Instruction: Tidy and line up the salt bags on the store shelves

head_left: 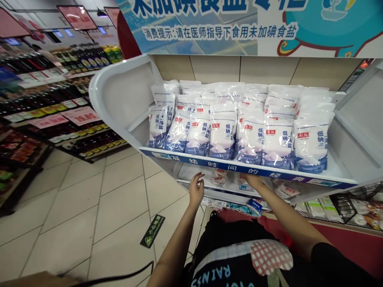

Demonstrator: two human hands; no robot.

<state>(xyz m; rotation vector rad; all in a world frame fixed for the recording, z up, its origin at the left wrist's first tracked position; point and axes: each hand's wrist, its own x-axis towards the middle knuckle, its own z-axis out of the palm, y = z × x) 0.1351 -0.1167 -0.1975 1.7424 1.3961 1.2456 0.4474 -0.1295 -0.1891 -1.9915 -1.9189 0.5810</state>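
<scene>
My left hand [196,189] is raised at the left front of the lower shelf [185,174]. Its fingers are curved and apart, with nothing in them. Under the upper shelf's blue front strip [206,162] reaches my right hand [253,180]; its fingers are mostly hidden there, near a white salt bag [241,180]. Between my hands another salt bag [219,180] lies on the lower shelf. To the right of my right wrist is a further salt bag [287,190]. Rows of upright white-and-blue salt bags [278,139] fill the shelf above.
A curved white side panel [98,93] bounds the display on the left. Bottle shelves [38,99] stand across the tiled aisle [119,207]. A dark floor sticker [152,231] lies in the aisle. Wire baskets with goods [359,205] are at the lower right.
</scene>
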